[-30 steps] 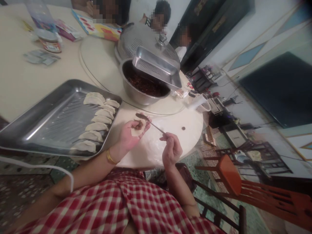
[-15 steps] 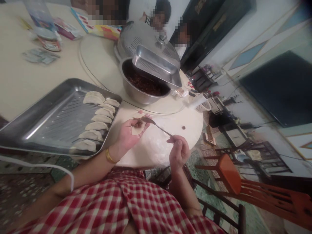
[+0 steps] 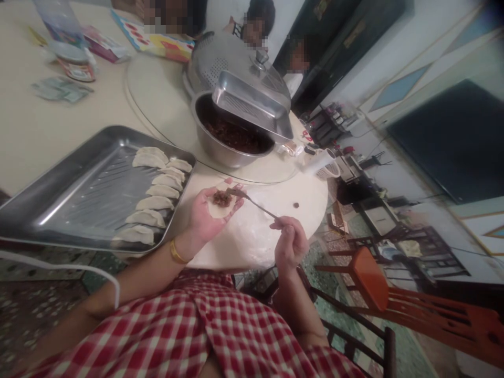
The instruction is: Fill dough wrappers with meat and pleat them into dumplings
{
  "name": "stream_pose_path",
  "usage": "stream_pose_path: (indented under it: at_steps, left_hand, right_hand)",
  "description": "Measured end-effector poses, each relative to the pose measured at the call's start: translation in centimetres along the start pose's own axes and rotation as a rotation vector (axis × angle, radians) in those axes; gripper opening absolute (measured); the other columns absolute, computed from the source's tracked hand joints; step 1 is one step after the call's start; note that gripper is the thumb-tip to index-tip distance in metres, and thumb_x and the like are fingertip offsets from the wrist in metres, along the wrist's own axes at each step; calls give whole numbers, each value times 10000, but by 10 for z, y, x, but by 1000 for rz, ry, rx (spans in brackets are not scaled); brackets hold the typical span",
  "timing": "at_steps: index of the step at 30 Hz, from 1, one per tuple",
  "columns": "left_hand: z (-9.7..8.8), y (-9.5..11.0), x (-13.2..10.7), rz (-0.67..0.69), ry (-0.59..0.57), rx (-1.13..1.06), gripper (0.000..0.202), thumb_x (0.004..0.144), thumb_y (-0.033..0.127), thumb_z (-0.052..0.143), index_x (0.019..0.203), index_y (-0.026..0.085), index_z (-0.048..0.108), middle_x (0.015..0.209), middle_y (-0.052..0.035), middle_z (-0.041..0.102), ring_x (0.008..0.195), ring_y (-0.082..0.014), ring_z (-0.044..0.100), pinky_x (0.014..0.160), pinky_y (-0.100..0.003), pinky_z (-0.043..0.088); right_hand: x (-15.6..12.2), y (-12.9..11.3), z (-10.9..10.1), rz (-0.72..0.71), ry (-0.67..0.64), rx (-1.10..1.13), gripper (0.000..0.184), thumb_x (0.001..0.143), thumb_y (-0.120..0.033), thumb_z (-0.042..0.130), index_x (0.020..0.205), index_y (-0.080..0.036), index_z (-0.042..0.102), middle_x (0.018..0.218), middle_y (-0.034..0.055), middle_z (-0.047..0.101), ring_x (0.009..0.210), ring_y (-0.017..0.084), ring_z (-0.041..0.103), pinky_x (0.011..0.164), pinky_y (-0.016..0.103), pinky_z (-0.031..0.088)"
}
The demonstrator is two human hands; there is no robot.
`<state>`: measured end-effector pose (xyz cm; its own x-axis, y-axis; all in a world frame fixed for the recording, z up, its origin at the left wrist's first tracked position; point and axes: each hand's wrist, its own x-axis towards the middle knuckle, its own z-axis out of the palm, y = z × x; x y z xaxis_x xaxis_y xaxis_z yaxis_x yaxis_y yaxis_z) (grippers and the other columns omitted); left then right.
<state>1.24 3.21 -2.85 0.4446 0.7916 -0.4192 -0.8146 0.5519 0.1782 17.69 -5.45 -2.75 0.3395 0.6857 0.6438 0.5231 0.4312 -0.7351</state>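
The dumpling wrapper [image 3: 218,210], topped with dark filling [image 3: 222,198], is being cradled in the half-curled fingers of the left hand [image 3: 202,221] over the table [image 3: 309,207]. The spoon [image 3: 254,203] is being pinched by the right hand [image 3: 291,244], its tip touching the filling, near the tray [image 3: 79,189].

- The left grip [image 3: 202,220], palm up, cups a round dumpling wrapper [image 3: 217,210] with a dab of brown filling [image 3: 222,198].
- The right grip [image 3: 291,244], at its 4 o'clock, pinches a spoon [image 3: 254,202]; the spoon's tip touches the filling.
- A steel tray [image 3: 74,197] with folded dumplings [image 3: 155,202] lies on the bench [image 3: 39,131] at 9 o'clock; a bowl [image 3: 220,154] of filling stands at 12.
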Motion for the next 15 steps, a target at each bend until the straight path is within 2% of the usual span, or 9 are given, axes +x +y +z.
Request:
stream_pose_path:
  at_steps: [6, 9, 12, 15]
  left_hand:
    - [0, 2, 2, -42, 3, -25, 391, 890, 387, 430, 1092, 131, 647, 1190, -163, 670, 1113, -298, 645, 868, -395, 567]
    - [1, 2, 2, -47, 29, -38, 471, 919, 462, 386, 1107, 116, 643, 1171, -165, 676, 1105, -291, 648, 860, -385, 570]
    - [2, 1, 2, -38, 24, -39, 499, 933, 492, 367, 1139, 121, 630, 1169, -163, 675, 1091, -283, 654, 838, -382, 577]
    - [4, 0, 1, -29, 21, -37, 504, 942, 503, 356, 1184, 139, 607, 1171, -169, 668, 1060, -283, 667, 794, -384, 586]
  right_hand:
    - [4, 2, 4, -59, -109, -30, 192, 942, -219, 455, 937, -216, 647, 740, 11, 652, 683, 141, 627, 604, 294, 517]
    - [14, 3, 2, -73, -59, -30, 192, 945, -231, 465, 930, -216, 656, 743, 6, 655, 665, 135, 626, 610, 295, 512]
    - [44, 9, 3, -115, 45, -94, 203, 955, -271, 464, 926, -214, 657, 742, 4, 647, 643, 133, 623, 612, 299, 508]
    - [89, 29, 12, -241, 42, -224, 216, 963, -309, 462, 923, -221, 654, 792, 16, 666, 730, 138, 628, 690, 304, 510]
